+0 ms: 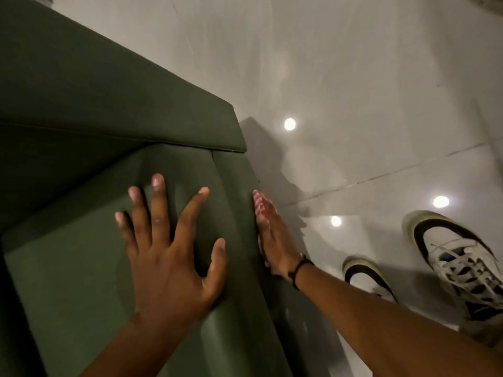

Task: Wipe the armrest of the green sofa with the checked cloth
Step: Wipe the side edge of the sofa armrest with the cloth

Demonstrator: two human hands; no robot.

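Pressing flat, the left hand (168, 257) rests spread and empty on the green sofa's armrest (89, 281), while the right hand (275, 240) pins the checked cloth (258, 206) against its outer side. Keep that palm flat and stroke lengthwise with steady pressure.

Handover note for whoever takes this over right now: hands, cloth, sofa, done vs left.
Left hand: open, fingers spread, flat on top of the green sofa's armrest, holding nothing.
Right hand: pressing the checked cloth against the armrest's outer side face; only a strip of red-and-white check shows past the fingertips.
Done: cannot tell how much is wiped; no visible marks on the fabric.
Left: probably continue along the side, then the top where the left hand rests.
Shoes stand on the glossy tiled floor beside the sofa.
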